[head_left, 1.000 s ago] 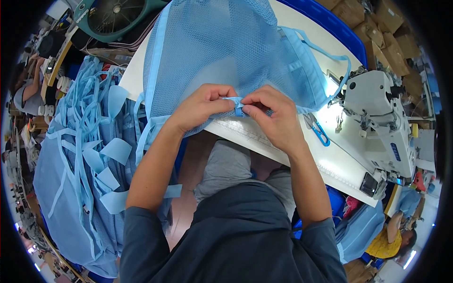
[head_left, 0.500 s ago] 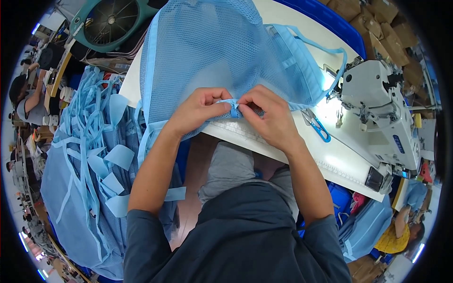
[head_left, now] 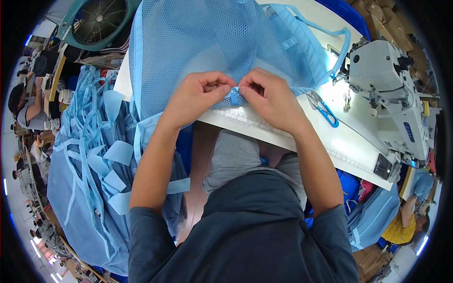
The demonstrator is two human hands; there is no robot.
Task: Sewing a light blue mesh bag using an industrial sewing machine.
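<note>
My left hand (head_left: 198, 96) and my right hand (head_left: 264, 99) meet at the front edge of the white table, both with fingers closed on a small light-blue strap piece (head_left: 234, 98) at the lower edge of a mesh bag. The blue mesh bag (head_left: 179, 42) spreads over the tabletop behind my hands, with straps on its right part. Blue-handled scissors (head_left: 328, 115) lie just right of my right hand, near a white sewing machine (head_left: 373, 70). A long ruler scale (head_left: 306, 150) runs along the table's edge.
A pile of blue bags and straps (head_left: 80, 198) hangs at the left, below a teal fan (head_left: 87, 23). Cardboard boxes (head_left: 382, 21) stand at the back right. More blue fabric (head_left: 373, 214) is at the lower right. Other people work at the far left (head_left: 33, 108) and lower right (head_left: 398, 228).
My hands sit a little higher in the picture, their fingers still pinched at the strap and shifted slightly. The view has moved a little.
</note>
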